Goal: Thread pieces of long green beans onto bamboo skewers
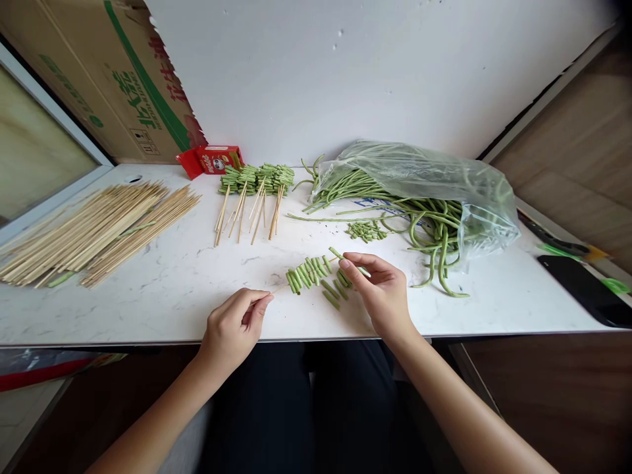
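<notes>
My left hand (pixel 236 324) pinches the blunt end of a thin bamboo skewer (pixel 279 288) just above the white marble table (pixel 172 289). Several short green bean pieces (pixel 306 273) are threaded side by side on it. At the skewer's tip, my right hand (pixel 380 289) pinches one more bean piece (pixel 345 259). A few loose cut pieces (pixel 334 291) lie on the table under the skewer.
A heap of bare skewers (pixel 93 230) lies at the left. Finished bean skewers (pixel 254 191) sit at the back by a red packet (pixel 211 160). A clear bag of long beans (pixel 419 197), more cut pieces (pixel 366 230), a dark phone (pixel 587 289) and a cardboard box (pixel 108 72) surround them.
</notes>
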A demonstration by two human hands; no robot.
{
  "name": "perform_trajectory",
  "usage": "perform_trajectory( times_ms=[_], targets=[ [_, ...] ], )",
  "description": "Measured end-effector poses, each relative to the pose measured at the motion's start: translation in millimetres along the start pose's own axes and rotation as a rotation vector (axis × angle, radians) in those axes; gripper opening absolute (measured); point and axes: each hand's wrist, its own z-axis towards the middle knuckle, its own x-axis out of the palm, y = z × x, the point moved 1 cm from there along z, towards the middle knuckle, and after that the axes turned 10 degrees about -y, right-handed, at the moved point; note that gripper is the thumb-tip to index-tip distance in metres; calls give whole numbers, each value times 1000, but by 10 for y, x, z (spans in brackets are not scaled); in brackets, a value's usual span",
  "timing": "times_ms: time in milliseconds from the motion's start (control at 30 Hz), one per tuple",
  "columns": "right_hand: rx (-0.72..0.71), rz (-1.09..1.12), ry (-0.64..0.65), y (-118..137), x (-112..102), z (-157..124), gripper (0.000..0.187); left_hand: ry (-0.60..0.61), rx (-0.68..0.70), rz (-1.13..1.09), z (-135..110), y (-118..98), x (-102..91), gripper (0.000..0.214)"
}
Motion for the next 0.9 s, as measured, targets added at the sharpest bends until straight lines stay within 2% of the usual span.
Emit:
perform_trajectory(
  times_ms=[467, 900],
  targets=[
    [32, 65, 54, -85, 42, -39, 38, -3, 3, 6, 8, -10, -1, 6],
    [42, 64, 71, -47, 82, -94, 34, 17, 9, -20, -9, 10, -3, 8]
  ],
)
